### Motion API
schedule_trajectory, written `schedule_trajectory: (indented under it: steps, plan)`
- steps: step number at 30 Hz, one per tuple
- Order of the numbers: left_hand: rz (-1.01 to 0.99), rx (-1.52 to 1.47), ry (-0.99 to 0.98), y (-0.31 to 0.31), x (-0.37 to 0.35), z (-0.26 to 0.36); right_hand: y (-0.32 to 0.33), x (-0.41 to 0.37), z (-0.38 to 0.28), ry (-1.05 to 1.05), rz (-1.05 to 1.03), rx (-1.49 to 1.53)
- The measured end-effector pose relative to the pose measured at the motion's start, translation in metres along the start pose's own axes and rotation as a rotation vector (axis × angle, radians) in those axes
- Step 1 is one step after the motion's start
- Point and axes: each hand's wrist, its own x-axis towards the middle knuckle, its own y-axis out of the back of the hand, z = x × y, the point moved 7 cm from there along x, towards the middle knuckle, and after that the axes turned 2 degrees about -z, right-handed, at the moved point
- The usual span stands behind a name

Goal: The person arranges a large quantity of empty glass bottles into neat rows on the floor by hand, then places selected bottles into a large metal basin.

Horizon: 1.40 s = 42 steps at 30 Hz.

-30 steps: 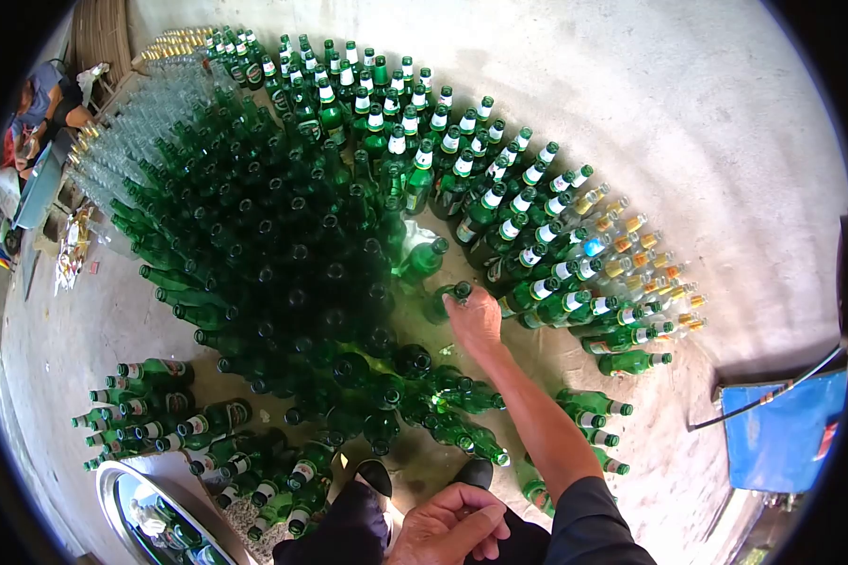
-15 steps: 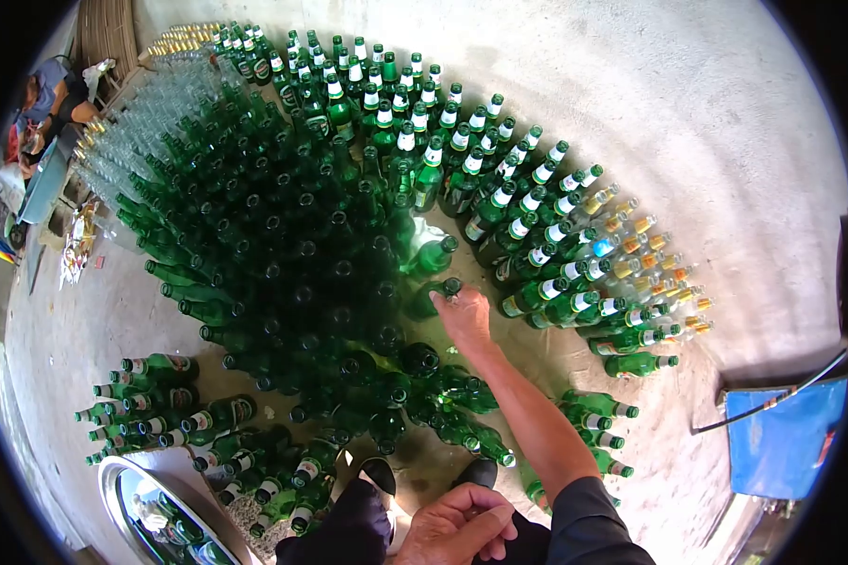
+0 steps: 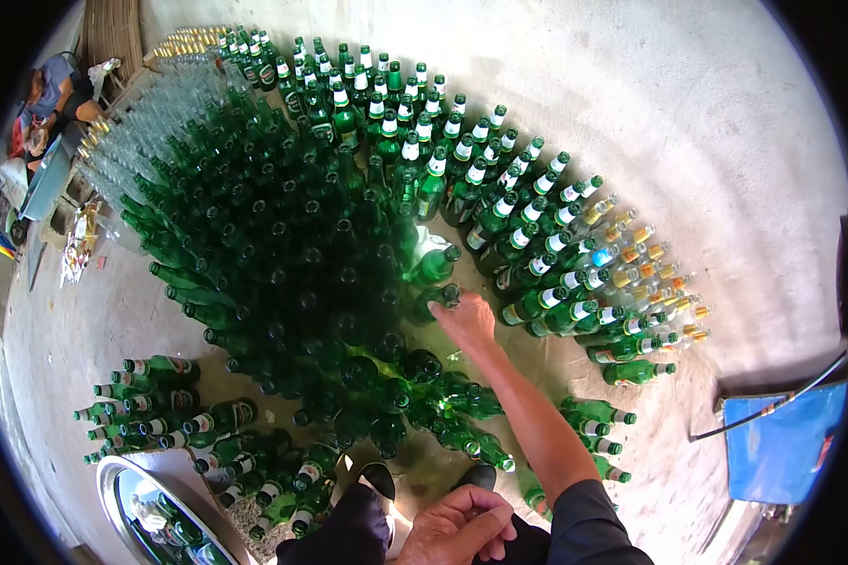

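Gripping green btl (image 3: 432, 300), R hand (image 3: 467, 321).

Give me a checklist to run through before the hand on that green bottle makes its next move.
1. Right hand grips the green bottle: ok, fingers at its neck.
2. Bottle upright: cannot tell, the lens bends everything.
3. Room around it: not ok, neighbouring green bottles crowd close.
4. Left hand free: cannot tell, fingers curled, nothing seen in it.
5. Footing: not ok, bottles stand right by the shoes.
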Motion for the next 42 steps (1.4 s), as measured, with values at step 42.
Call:
schedule_trajectory:
  steps: [42]
  plan:
    - [-0.062,-0.034,-0.057,-0.008,0.008,-0.006,0.064,0.069,-0.030,0.050,-0.114,0.153]
